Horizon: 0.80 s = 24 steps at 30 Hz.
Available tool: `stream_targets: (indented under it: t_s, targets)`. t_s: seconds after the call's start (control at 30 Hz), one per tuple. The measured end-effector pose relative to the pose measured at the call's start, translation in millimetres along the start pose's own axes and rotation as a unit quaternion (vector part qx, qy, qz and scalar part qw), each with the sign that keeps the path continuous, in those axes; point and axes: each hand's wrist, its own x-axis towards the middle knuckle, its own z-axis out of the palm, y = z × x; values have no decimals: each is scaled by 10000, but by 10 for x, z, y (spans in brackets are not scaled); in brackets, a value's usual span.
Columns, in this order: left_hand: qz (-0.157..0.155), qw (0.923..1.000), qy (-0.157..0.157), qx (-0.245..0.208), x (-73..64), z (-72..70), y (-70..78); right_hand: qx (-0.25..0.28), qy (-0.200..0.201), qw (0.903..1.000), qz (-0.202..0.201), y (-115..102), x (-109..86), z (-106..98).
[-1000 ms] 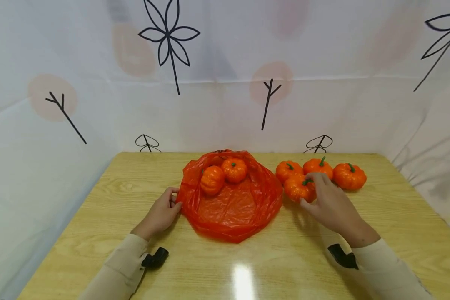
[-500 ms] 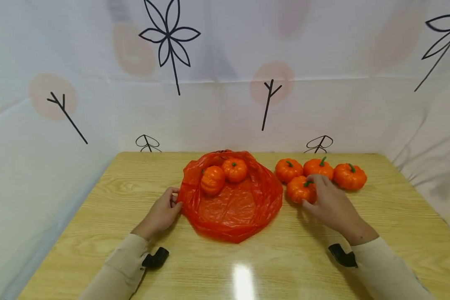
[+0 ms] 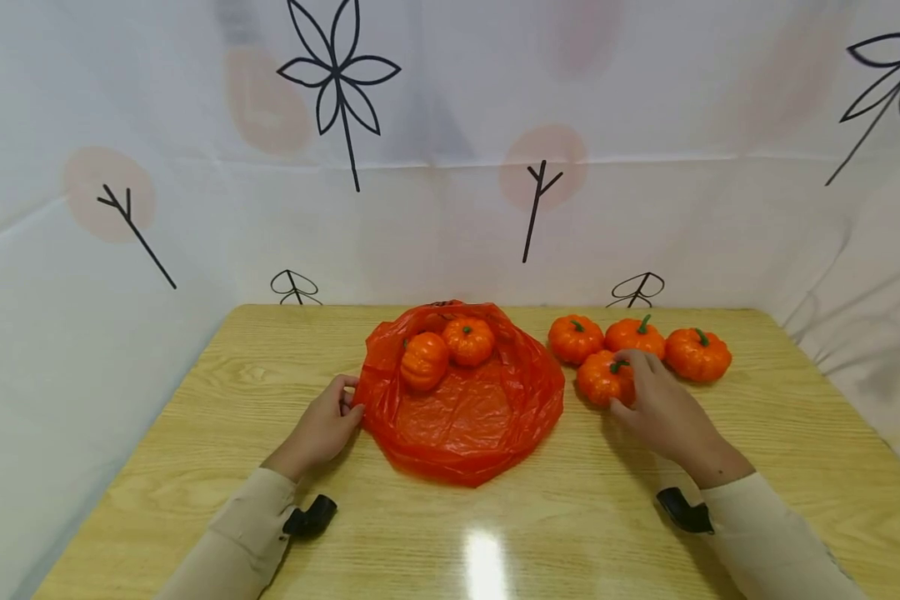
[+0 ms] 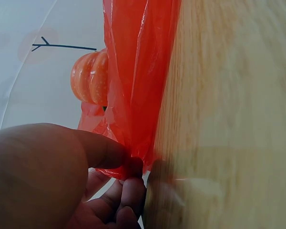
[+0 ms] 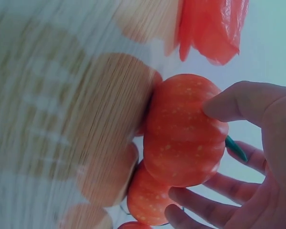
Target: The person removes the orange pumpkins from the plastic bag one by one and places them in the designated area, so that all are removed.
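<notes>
An orange-red plastic bag (image 3: 461, 450) lies on the table with its mouth spread toward me. Inside it, near the back, sit two small orange pumpkins, one on its side (image 3: 424, 362) and one upright (image 3: 468, 340). My left hand (image 3: 324, 427) pinches the bag's left edge between thumb and fingers, as the left wrist view shows. To the right of the bag, my right hand (image 3: 663, 412) holds a pumpkin (image 3: 603, 381) with a green stem. In the right wrist view the thumb presses this pumpkin (image 5: 183, 133) on one side and the fingers curl round the other.
Just behind the right hand stand three more pumpkins: a left one (image 3: 574, 337), a middle one (image 3: 633, 335) and a right one (image 3: 697, 355). The wooden table (image 3: 420, 542) ends at a white patterned cloth (image 3: 435, 225) behind and on both sides.
My right hand and its pumpkin have shifted slightly right, away from the bag. The left pumpkin behind has moved a little back and left. My left hand stays in place.
</notes>
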Motion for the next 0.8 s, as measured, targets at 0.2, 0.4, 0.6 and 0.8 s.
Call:
stream_targets:
  t_s: [0.2, 0.4, 0.6, 0.8]
  targets:
    - [22, 10000, 32, -3, -5, -2, 1, -15, 37, 10000, -23, 15, 5, -2]
    - [-19, 10000, 18, -38, -12, -5, 1, -88, 53, 9999, -10, 28, 8, 11]
    - [-17, 10000, 3, -50, -16, -10, 9, -129, 223, 9996, -145, 21, 12, 6]
    - [0, 10000, -2, -21, -12, -12, 15, -54, 1012, 9938, -450, -29, 13, 6]
